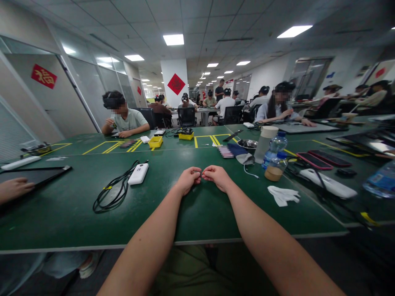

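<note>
Over the green table [160,222], my left hand [189,180] and my right hand [217,177] meet fingertip to fingertip. Both are closed in a pinch around a tiny dark piece [201,174] between them. It is too small to name, and the fingers cover most of it. To the left of my left hand lies a white power bank [138,174] marked with a number, beside a coiled black cable [108,192]. A crumpled white tissue or cloth [283,195] rests to the right of my right arm.
At right stand a pale tumbler [264,144] and plastic bottles [275,166], near a metal bowl [247,144] of dark pieces. Yellow trays [155,142] sit farther back. Another person's hand [15,189] rests on a dark panel at left. Co-workers sit across the table.
</note>
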Tool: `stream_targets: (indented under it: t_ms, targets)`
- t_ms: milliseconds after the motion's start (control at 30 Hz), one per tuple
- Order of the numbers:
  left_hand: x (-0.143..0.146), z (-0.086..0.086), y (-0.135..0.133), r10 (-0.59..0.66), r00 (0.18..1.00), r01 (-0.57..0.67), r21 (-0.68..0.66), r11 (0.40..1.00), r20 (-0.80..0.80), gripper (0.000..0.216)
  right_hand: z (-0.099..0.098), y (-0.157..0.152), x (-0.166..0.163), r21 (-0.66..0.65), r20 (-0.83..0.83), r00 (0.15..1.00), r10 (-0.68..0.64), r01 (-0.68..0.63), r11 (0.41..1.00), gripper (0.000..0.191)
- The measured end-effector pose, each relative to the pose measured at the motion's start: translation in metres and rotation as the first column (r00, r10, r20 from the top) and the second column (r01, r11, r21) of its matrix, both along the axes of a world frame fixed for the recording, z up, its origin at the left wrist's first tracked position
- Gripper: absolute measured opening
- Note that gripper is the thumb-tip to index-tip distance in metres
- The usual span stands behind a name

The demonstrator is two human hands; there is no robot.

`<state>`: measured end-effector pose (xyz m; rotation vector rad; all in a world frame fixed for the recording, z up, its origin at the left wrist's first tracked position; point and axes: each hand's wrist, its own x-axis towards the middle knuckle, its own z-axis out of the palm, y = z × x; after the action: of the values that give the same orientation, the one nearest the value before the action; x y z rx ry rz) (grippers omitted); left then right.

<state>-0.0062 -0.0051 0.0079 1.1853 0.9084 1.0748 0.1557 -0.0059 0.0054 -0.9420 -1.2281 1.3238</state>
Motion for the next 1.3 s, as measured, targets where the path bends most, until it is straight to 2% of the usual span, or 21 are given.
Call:
stream_targets:
  t_ms: [167, 600, 867, 1300]
  targets:
    - [0.0001, -0.0046, 0.0028, -0.01, 0.999, 0.011, -0.024, 1.0, 0.034, 0.015, 0.0027, -0.0017, -0.0003, -0.006, 0.012, 1.0, 0.025, -0.025, 1.0, 0.013]
    - [-0.0005, -0.0046, 0.0024, -0.14, 0.987, 0.14, 0.003, 0.99, 0.084, 0.029, -0.0002, 0.0009, 0.0004, -0.004, 0.038, 0.997, 0.064, -0.064, 0.998, 0.013]
    - [-0.0012, -0.0047, -0.0001, -0.1, 0.991, 0.096, 0.047, 0.994, 0.089, 0.027, -0.0019, 0.0027, 0.0005, -0.026, -0.002, 1.0, 0.023, -0.023, 0.999, 0.013]
    - [-0.0008, -0.0018, 0.0003, -0.091, 0.991, 0.092, -0.007, 0.996, 0.095, 0.027, 0.0001, 0.0017, 0.0034, -0.057, -0.155, 0.987, 0.039, -0.049, 0.997, 0.016]
